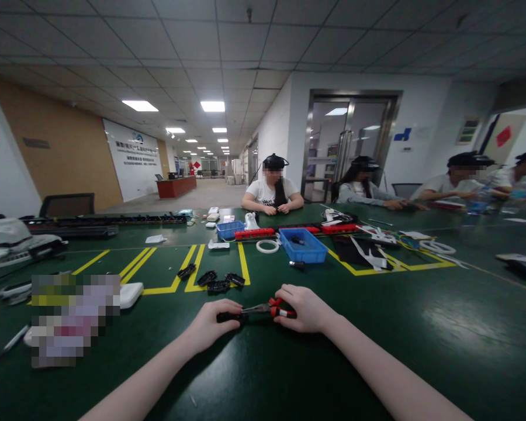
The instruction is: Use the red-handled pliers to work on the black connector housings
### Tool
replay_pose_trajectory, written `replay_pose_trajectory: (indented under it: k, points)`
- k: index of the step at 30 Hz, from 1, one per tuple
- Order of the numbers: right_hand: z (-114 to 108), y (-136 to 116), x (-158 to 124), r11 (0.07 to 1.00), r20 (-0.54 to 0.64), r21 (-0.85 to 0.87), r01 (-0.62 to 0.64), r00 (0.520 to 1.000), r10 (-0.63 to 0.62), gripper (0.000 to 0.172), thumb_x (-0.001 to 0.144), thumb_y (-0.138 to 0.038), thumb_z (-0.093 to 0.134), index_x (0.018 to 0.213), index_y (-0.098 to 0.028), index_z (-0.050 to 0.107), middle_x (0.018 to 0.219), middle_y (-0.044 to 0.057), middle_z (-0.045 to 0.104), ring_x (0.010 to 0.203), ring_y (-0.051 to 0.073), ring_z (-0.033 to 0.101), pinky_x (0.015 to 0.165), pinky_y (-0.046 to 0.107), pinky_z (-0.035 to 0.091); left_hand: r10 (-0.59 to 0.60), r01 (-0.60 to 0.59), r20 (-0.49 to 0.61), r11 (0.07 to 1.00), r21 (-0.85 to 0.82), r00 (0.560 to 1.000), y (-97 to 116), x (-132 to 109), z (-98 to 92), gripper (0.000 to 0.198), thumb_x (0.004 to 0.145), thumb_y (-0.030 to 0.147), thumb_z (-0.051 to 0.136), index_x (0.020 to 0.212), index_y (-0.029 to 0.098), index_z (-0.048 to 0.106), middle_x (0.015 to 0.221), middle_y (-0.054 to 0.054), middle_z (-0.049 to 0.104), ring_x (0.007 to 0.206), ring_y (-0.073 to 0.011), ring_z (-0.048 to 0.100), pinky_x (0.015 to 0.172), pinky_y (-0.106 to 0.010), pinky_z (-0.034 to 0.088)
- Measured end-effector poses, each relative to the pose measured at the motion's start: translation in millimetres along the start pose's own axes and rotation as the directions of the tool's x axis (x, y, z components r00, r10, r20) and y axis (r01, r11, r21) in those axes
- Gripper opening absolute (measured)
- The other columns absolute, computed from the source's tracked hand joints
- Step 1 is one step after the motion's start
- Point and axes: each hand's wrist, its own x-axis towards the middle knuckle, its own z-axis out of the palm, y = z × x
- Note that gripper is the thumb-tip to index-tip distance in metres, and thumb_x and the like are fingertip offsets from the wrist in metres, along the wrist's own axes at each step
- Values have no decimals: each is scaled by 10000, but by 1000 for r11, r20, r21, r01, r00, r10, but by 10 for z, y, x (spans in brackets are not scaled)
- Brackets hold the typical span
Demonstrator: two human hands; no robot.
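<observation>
My right hand [304, 309] is closed round the red-and-black handles of a pair of long-nose pliers [258, 309]. Their narrow metal jaws point left and meet a small black part [228, 317]. My left hand [214, 321] pinches that black part between thumb and fingers, so most of it is hidden. Both hands are low over the green tabletop. Beyond my left hand lie several black plastic pieces [219, 286], dark and ridged, beside yellow tape lines.
A blue tray [304, 245] with a dark item inside stands ahead, near red strips [254, 234] and a white tape roll [267, 246]. At left lie a white box [130, 295] and cables. Another person [272, 193] sits opposite; more people sit at right.
</observation>
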Motion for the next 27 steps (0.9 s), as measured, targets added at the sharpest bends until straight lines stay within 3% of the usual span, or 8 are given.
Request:
replay_pose_trajectory:
  k: [16, 27]
  points:
    - [31, -90, -29, 999, -56, -51, 4, 998, -7, 375, 804, -448, 647, 1029, -148, 620, 957, 96, 646, 823, 212, 585, 766, 360, 409, -12, 12, -35, 1000, 5, 999, -29, -5, 21, 258, 794, 269, 706, 1038, 200, 756, 1175, -71, 701, 1114, -243, 637, 1048, -387, 450]
    - [17, 25, -23, 996, -83, -66, 55, 995, -61, 365, 787, -451, 671, 1004, -161, 627, 941, 82, 654, 843, 214, 597, 880, 403, 400, -13, 13, -4, 1000, 5, 1000, 29, 3, 28, 271, 802, 261, 689, 1062, 211, 742, 1172, -57, 705, 1103, -238, 639, 1027, -370, 460]
